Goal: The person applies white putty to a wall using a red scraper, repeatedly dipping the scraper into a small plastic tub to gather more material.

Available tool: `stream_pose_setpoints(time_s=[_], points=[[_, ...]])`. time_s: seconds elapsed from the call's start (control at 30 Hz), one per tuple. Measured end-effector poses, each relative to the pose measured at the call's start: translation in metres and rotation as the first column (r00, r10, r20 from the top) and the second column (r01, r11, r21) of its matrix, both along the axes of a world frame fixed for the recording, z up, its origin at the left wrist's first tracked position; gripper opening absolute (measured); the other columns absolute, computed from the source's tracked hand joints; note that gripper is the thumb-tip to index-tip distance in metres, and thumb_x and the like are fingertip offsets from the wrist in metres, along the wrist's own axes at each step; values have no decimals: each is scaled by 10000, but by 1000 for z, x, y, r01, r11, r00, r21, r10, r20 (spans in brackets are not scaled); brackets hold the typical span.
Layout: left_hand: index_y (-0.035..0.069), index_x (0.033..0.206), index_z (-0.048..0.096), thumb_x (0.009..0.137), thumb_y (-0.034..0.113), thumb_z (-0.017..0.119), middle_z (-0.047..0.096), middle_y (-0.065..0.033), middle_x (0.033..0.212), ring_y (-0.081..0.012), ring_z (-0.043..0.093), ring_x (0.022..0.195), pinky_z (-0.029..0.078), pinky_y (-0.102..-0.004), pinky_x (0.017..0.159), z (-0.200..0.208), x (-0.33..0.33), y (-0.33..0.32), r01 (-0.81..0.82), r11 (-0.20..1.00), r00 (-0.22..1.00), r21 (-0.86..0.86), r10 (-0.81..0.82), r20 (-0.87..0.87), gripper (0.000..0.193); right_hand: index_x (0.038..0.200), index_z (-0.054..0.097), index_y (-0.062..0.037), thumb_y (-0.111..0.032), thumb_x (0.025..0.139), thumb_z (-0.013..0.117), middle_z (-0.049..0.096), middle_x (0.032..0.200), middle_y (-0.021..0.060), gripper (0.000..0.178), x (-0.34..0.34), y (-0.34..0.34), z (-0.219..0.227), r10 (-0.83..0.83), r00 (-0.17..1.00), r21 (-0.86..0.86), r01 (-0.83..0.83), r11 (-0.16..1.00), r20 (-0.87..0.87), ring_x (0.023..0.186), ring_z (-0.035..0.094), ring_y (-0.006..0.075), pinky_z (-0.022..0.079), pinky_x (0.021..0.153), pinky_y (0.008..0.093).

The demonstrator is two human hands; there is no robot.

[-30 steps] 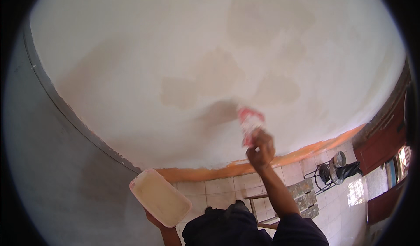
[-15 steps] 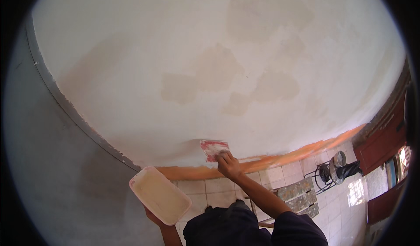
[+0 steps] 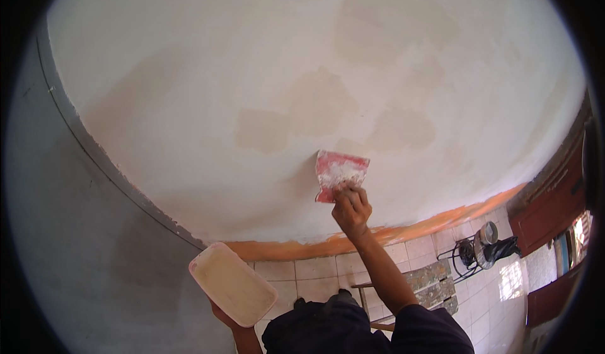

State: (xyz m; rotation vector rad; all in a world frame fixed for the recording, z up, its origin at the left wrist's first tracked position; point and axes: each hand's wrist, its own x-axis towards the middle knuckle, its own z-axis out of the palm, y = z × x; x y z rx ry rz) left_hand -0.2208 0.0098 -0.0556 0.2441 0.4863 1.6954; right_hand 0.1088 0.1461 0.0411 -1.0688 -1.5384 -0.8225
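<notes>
My right hand (image 3: 351, 210) grips a red putty spreader (image 3: 341, 171) smeared with white filler. The spreader's upper edge is at the white wall (image 3: 208, 114), below several beige patches (image 3: 324, 102); whether the blade touches the surface I cannot tell. My left hand (image 3: 222, 316) holds a pale rectangular tub (image 3: 232, 285) from below, its fingers mostly hidden under it. Cream-coloured paste covers the inside of the tub.
An orange strip (image 3: 277, 250) runs along the wall's foot above the tiled floor (image 3: 315, 267). To the right stand a paint-spattered wooden bench (image 3: 430, 285) and a black metal stand (image 3: 465, 253) with containers. A grey wall (image 3: 94, 228) lies left; a reddish-brown door (image 3: 548, 203) is far right.
My right hand has moved the spreader up the wall and slightly right, away from the orange strip. The tub in my left hand has barely shifted.
</notes>
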Motion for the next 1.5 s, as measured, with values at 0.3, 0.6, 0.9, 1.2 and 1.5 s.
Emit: stream_pose_setpoints(time_s=[0.3, 0.6, 0.9, 1.2, 1.5], points=[[105, 1441, 391, 1033, 465, 331, 515, -103, 1384, -321, 564, 1196, 492, -491, 989, -3, -2, 3, 42, 997, 999, 63, -43, 24, 548, 823, 647, -24, 147, 677, 618, 612, 835, 76, 227, -17, -37, -46, 108, 991, -160, -119, 980, -77, 814, 658, 279, 573, 662, 368], [122, 1451, 379, 1031, 469, 335, 515, -105, 1383, -327, 562, 1199, 494, -513, 981, 5, 2, 5, 55, 998, 998, 27, -56, 30, 547, 871, 692, -18, 117, 729, 676, 619, 923, 93, 197, -27, 24, 4, -70, 992, 145, 84, 986, -101, 924, 658, 301, 576, 710, 357], [112, 1455, 371, 1014, 469, 329, 512, -123, 1381, -335, 564, 1194, 498, -523, 974, 9, 5, 14, 62, 998, 998, -15, -62, 32, 569, 993, 641, -48, 18, 671, 643, 607, 996, 81, 329, -71, -4, -148, 227, 973, -439, -219, 871, -34, 1008, 633, 306, 575, 646, 359], [93, 1447, 377, 1016, 460, 319, 516, -133, 1373, -329, 564, 1195, 500, -498, 976, -3, -9, 2, 38, 999, 999, -24, -37, 34, 568, 937, 701, 6, 134, 724, 648, 651, 928, 115, 254, -22, -39, 52, 26, 993, 114, -12, 993, -119, 866, 663, 295, 574, 728, 374], [97, 1447, 372, 998, 477, 330, 529, -145, 1359, -343, 588, 1168, 516, -524, 958, 23, 5, 7, -21, 1000, 997, -7, 21, 72, 590, 1030, 664, 57, 163, 770, 655, 654, 952, 158, 281, 7, -27, 156, 2, 989, 410, 59, 910, -146, 874, 654, 322, 560, 702, 361]])
